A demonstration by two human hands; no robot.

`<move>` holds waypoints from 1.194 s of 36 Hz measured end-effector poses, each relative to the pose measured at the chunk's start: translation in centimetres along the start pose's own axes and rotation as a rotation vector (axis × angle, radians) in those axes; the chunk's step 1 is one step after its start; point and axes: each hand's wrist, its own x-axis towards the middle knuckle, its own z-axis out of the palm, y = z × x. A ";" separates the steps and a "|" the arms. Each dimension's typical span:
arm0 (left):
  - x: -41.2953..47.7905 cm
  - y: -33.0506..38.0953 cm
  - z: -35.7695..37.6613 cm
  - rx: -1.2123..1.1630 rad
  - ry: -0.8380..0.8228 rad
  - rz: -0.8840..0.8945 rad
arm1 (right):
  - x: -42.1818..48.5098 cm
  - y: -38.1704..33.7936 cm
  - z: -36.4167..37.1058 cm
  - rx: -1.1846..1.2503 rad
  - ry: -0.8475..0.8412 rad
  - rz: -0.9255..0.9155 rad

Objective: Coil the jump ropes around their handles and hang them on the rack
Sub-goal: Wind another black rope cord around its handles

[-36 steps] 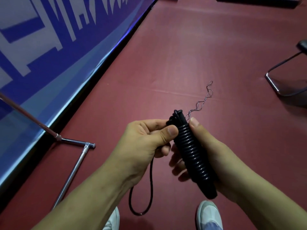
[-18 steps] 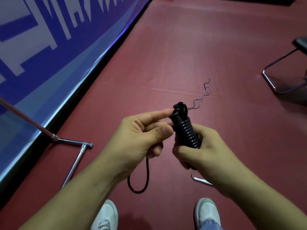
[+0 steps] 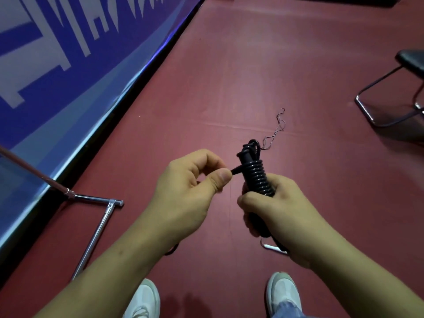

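Nearly through the coiling step. Gripping the lower end of the jump rope point(image 3: 256, 175) in the right hand point(image 3: 283, 211), upright over the floor point(image 3: 252, 76) at mid-scene. Pinching the free cord in the left hand point(image 3: 190, 191), just left of the top turns (a little slack loops below that wrist). Next: needs that tail wound or tucked under tension, then carried to the rack point(image 3: 98, 228) at near left.

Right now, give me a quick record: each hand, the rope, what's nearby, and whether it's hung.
left hand: pinches the rope's free end beside the coil
right hand: grips the coiled bundle, held upright
rope: black, wound in tight turns, last stretch not yet wrapped
metal frame: on the floor, lower left, untouched
chair: far right
hung: not yet
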 end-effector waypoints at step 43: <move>0.2 0.0 -0.6 -0.658 -0.458 -0.137 | -0.9 0.0 -0.2 0.647 -0.806 0.207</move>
